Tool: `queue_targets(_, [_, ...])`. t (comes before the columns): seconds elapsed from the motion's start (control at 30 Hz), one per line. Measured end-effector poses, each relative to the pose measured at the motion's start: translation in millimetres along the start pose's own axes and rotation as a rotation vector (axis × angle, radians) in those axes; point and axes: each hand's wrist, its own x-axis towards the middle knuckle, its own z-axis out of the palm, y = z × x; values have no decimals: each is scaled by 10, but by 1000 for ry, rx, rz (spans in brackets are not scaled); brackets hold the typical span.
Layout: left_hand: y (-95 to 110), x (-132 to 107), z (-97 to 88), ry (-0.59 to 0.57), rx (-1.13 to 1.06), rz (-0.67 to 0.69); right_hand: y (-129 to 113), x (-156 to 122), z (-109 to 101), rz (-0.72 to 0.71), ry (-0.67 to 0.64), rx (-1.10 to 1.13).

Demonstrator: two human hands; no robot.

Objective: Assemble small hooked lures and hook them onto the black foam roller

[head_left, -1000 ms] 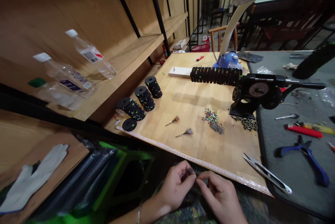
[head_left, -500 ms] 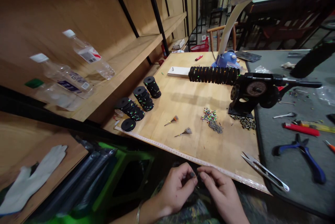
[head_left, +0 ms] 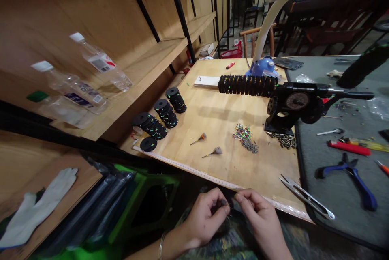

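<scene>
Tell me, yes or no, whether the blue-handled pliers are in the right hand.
No, the blue-handled pliers lie on the grey mat, apart from the right hand.

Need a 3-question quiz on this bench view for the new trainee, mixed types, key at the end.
1. Multiple choice: what color are the handles of the pliers on the gray mat?
a) red
b) blue
c) white

2. True or false: the multicolored beads lie in a loose heap on the wooden tabletop.

3. Short answer: which of the person's hands is nearer the metal snips?

Key:
1. b
2. True
3. The right hand
</scene>
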Motion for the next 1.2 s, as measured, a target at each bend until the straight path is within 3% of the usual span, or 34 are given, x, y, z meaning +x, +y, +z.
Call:
queue_targets(0.3, [35,4,-8,8,-24,-29,4,-35,-28,-27,38,-59])
queue_targets(0.63, [-24,47,82,112,16,-42,51,-92,39,-66,-42,-173])
queue_targets(0.77, [-6,57,69,140,29,-36,4,-82,9,-144,-92,-298])
queue_targets(0.97, [86,84,-130,104,-8,49,-52,-68,-36,-327,-178,-489])
queue_targets(1.2, [66,123,-172,180,-57,76,-31,-80,-34,-473,-71,-566])
